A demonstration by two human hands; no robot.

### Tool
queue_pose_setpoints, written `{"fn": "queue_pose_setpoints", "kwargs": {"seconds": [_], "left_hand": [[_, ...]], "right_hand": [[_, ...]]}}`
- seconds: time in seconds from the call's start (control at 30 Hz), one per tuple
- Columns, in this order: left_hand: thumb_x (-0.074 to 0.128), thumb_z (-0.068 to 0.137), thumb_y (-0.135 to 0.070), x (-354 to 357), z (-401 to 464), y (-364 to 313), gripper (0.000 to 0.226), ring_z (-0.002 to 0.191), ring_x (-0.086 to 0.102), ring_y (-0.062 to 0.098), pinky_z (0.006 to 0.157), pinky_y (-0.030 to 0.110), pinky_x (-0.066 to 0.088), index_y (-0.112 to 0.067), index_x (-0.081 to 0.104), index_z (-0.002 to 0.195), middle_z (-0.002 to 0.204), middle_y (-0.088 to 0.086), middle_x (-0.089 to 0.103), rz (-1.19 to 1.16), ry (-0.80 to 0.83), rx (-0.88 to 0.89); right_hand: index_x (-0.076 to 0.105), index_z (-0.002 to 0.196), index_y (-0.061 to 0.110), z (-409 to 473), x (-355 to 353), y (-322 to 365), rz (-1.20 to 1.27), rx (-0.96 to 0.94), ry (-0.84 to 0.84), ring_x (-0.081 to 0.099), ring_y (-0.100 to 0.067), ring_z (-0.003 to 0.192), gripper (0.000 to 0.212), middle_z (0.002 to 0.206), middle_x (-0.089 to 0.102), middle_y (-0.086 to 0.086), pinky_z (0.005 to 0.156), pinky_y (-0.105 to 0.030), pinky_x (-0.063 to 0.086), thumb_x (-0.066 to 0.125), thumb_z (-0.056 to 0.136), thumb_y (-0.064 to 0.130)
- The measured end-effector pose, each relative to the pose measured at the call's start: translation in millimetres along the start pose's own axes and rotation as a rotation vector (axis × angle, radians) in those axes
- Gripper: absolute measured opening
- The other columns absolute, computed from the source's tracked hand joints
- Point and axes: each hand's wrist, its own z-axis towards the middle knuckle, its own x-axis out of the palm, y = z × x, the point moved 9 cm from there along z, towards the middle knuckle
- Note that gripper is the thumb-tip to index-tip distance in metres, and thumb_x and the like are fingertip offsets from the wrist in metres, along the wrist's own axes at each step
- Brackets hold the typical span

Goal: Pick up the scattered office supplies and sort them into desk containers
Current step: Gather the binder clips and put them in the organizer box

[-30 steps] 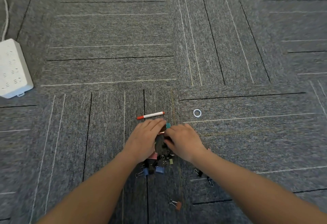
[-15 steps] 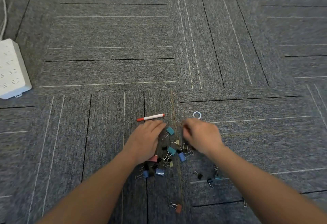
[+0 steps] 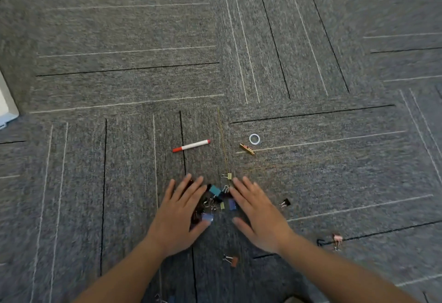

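Observation:
A small heap of coloured binder clips point(image 3: 216, 198) lies on the grey carpet between my hands. My left hand point(image 3: 180, 214) lies flat on the left side of the heap, fingers straight and spread. My right hand point(image 3: 257, 214) lies flat on the right side, fingers straight. Single clips sit apart: an olive one point(image 3: 228, 175) just beyond my fingertips, a black one point(image 3: 285, 203) to the right, a brown one point(image 3: 231, 260) near my wrists and a pink one point(image 3: 337, 239) far right. A red-and-white marker point(image 3: 191, 145), a gold clip point(image 3: 247, 149) and a white ring point(image 3: 254, 139) lie farther out.
A white power strip point(image 3: 6, 108) shows at the left edge. More clips point(image 3: 167, 299) peek out at the bottom edge under my left forearm. Grey carpet tiles with black and white lines stretch all around.
Both hands drew back toward me and opened flat on either side of the clip heap. The gold clip now lies near the white ring. The view shifted, pushing the power strip to the edge.

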Motion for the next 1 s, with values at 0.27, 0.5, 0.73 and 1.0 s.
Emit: {"fn": "queue_pose_setpoints", "kwargs": {"seconds": [0.27,0.5,0.73,1.0], "left_hand": [[0.040,0.083,-0.071,6,24,-26,0.094,0.146,-0.004,0.025,0.116,0.040,0.001,-0.018,0.004,0.152,0.160,0.004,-0.002,0.040,0.006,0.065],[0.020,0.085,-0.075,27,32,-66,0.087,0.145,-0.012,0.017,0.116,0.041,0.001,-0.020,0.008,0.152,0.160,-0.004,-0.007,0.110,0.136,0.201],[0.032,0.079,-0.079,21,10,-64,0.101,0.146,-0.009,0.020,0.116,0.044,0.001,-0.016,0.003,0.152,0.160,0.000,-0.007,0.130,0.166,0.151],[0.039,0.067,-0.089,26,-57,-46,0.119,0.146,-0.009,0.020,0.116,0.044,0.000,-0.016,-0.001,0.152,0.160,0.002,-0.008,0.066,0.240,0.051]], "right_hand": [[0.035,0.148,0.020,-82,-38,-85,0.087,0.534,-0.451,0.010,-0.018,0.148,0.057,0.159,0.022,0.002,0.119,-0.048,0.016,0.025,0.099,0.047],[0.016,0.154,0.026,-155,14,-116,0.258,0.732,-0.357,-0.015,-0.018,0.147,0.070,0.161,-0.008,0.005,0.119,-0.051,0.007,0.020,0.094,0.061],[-0.004,0.154,0.019,-96,18,-41,0.216,0.301,-0.201,-0.021,-0.015,0.146,0.078,0.160,-0.020,0.004,0.120,-0.043,0.001,0.029,0.096,0.059],[-0.013,0.153,0.017,-65,18,-38,0.016,0.144,0.001,-0.026,-0.019,0.144,0.086,0.159,-0.025,-0.003,0.121,-0.046,0.002,0.024,0.093,0.067]]}}
